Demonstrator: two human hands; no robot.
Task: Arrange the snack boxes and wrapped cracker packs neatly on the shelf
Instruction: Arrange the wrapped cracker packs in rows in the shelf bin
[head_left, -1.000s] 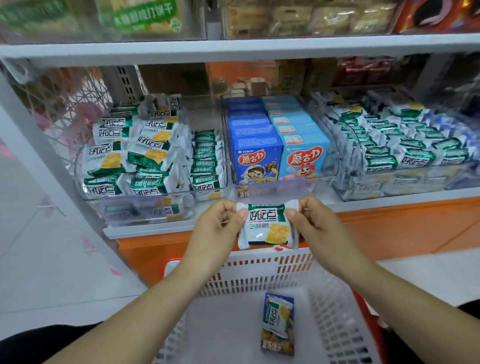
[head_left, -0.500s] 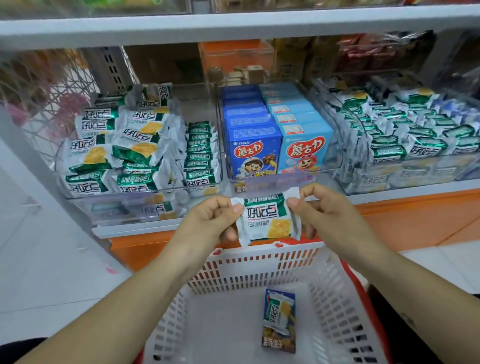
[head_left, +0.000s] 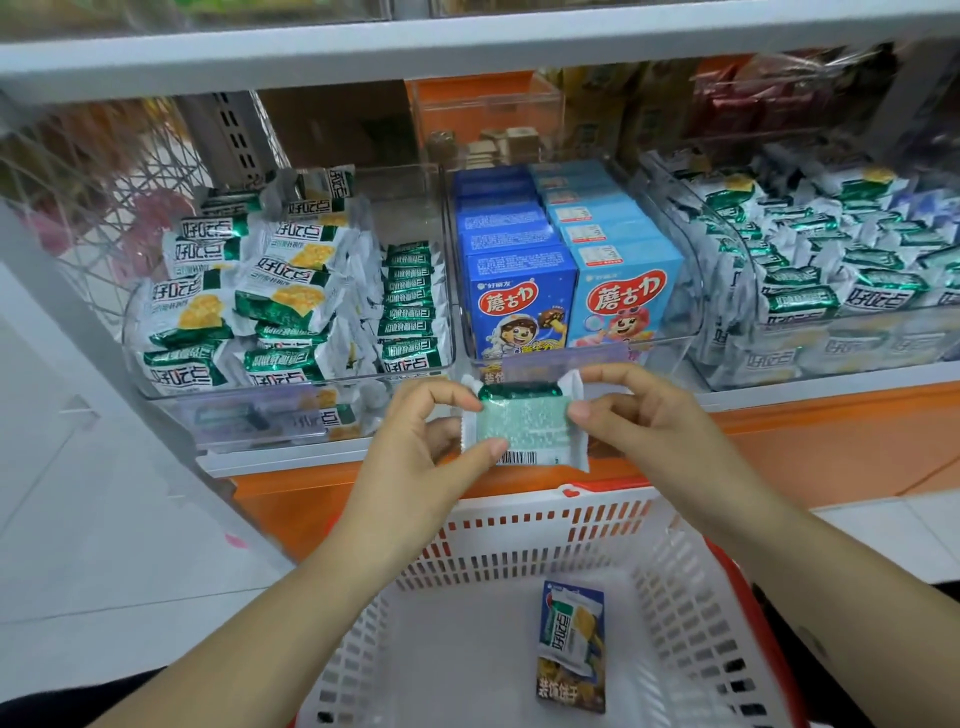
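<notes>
Left hand, right hand pinching opposite ends of green-and-white foil cracker pack, back side facing up, above white slotted plastic basket. Risk: slick wrapper slipping from light pinch into basket; landing face-down in clear plastic bin, spoiling row.

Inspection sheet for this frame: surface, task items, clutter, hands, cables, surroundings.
Surface: white shelf carrying three clear bins side by side.
Job's things: held cracker pack, barcode side toward the camera; left bin of cracker packs, loosely piled, with one row standing on edge; blue snack boxes in two rows in the middle bin; right bin full of cracker packs.
Clutter: white basket below the shelf holds a loose cracker pack lying on a dark pack.
Hands: left hand and right hand each pinch one end of the held cracker pack.
Cables: nothing seen.
Surroundings: orange base panel, pale floor tiles.
</notes>
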